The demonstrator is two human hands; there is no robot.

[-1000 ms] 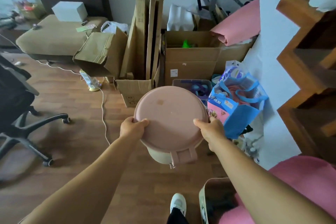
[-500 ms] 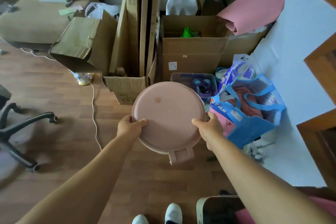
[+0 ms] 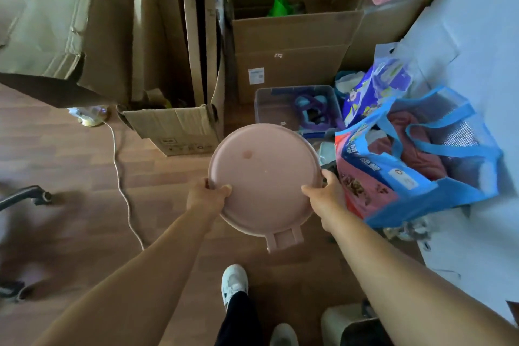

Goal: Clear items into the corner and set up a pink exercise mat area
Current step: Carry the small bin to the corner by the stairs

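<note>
Both hands, left (image 3: 206,196) and right (image 3: 327,199), grip pink bin (image 3: 264,177); labels unreadable.

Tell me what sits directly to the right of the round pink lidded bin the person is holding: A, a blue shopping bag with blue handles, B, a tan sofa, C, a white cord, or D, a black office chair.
A: the blue shopping bag stands just right of the round pink lidded bin, beside the right hand.

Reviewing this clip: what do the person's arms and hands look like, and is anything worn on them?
Both forearms are bare, with no sleeves in view. The left hand and right hand wear no gloves; no rings, watch or bands are visible.
</note>
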